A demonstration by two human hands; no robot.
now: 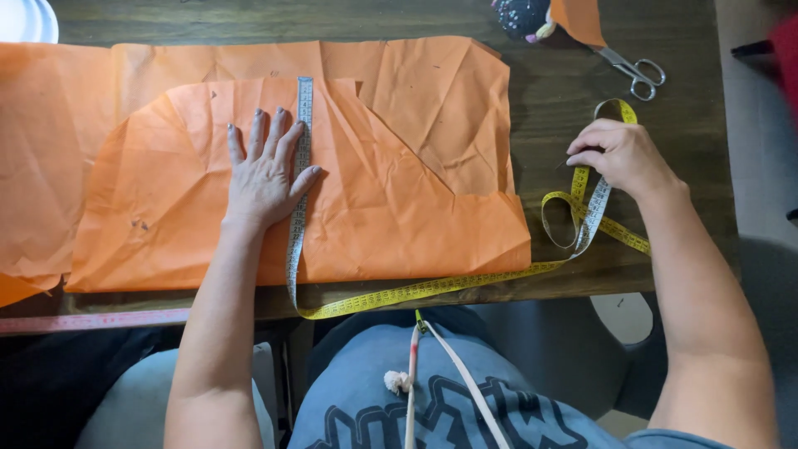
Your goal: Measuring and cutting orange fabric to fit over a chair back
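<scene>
Left hand pressed flat, fingers spread, on orange fabric at the table's middle, pinning a measuring tape that runs straight across the cloth from its far edge to the near table edge. Right hand curled loosely near the right edge, fingers closed around the tape's looped yellow slack. Scissors and a dark pincushion at the far right corner.
</scene>
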